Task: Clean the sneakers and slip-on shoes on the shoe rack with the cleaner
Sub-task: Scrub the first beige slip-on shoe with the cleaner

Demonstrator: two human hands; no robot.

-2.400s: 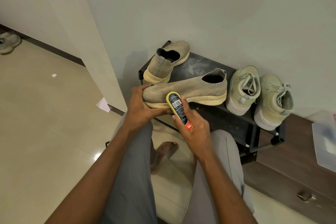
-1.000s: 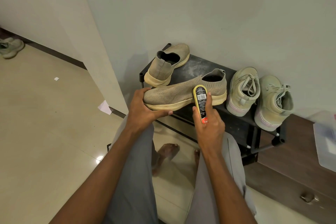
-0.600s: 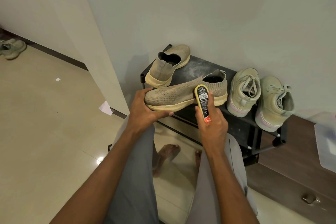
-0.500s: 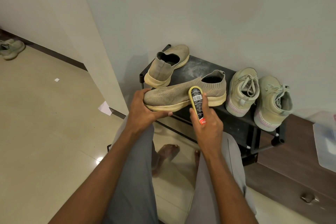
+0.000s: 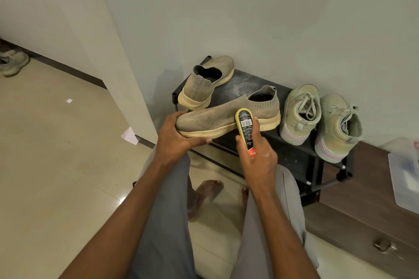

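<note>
Since the frame half a second back, our right hand [image 5: 257,158] has slid the cleaner [image 5: 246,133] a little toward the heel of the slip-on shoe [image 5: 224,118], while our left hand [image 5: 176,138] has kept its grip at the toe. Right now our right fingers and thumb curl round the cleaner's lower body, its yellow-rimmed upper end laid against the knit side of the shoe just above the sole, barcode label facing us. Our left hand clasps the toe, thumb over the upper and fingers wrapped beneath the sole, holding the shoe level in front of the shoe rack [image 5: 292,156]; we cannot tell whether its heel touches the shelf. Behind it the second slip-on [image 5: 204,81] stands on the rack's left end, heel toward us. To the right, two laced sneakers [image 5: 299,115] sit side by side on the same shelf, heels toward us. Below, our grey trouser legs and bare feet show over the pale floor tiles [image 5: 56,165]. Far left, another shoe [image 5: 13,62] lies by the skirting.
</note>
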